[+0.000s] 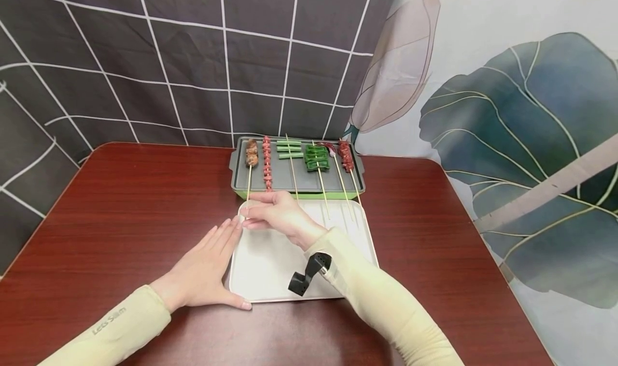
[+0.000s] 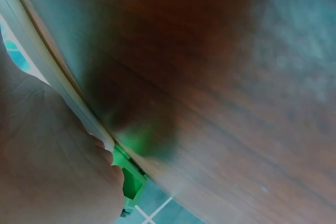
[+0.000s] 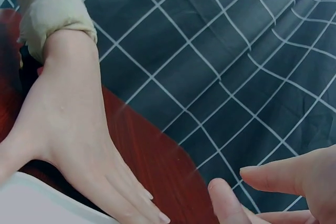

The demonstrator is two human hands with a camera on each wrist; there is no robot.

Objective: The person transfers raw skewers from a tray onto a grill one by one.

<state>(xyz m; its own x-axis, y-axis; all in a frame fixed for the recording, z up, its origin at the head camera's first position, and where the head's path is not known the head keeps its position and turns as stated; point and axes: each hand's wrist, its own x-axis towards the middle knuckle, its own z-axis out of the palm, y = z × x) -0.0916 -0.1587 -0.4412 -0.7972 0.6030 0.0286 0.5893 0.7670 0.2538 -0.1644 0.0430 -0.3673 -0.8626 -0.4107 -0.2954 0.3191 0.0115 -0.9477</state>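
Observation:
My left hand lies with straight fingers along the left side of a white tray, its thumb at the near left corner. Over the tray's far left corner is my right hand, beside the bare stick of a browned meat skewer. In the right wrist view, thumb and forefinger stand apart with nothing showing between them. The skewer lies at the left of a grey grill plate. To its right lie a pink-red skewer, one of green stalks and one of green pepper.
Farther right on the plate are a dark red skewer and a red meat skewer, their sticks reaching over the tray. The plate sits on a light green base. Behind the reddish-brown table hangs a dark grid-patterned cloth.

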